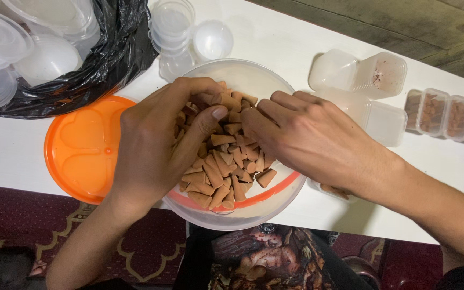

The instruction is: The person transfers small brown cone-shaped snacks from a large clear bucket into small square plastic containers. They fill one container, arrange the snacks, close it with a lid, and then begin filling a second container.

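here, line by line:
left hand: the left hand (157, 145) is inside the clear bowl (243, 215), fingers curled and pressed down on the heap, thumb laid over the top; whether it pinches one piece i cannot tell.
right hand: the right hand (307, 134) comes from the other side, fingers half spread, the tips dug into the same heap, nearly touching the left hand.
cones: the small brown cones (226, 166) fill the bowl, which stands on the white table (275, 37) at its near edge.
handling: they look light, dry and stiff, probably brittle at the tips; better to scoop them loosely or take one by its wide base.
around: orange lid (79, 150) beside the bowl, black bag (119, 48) with clear lids, small filled boxes (447, 115) at the right.
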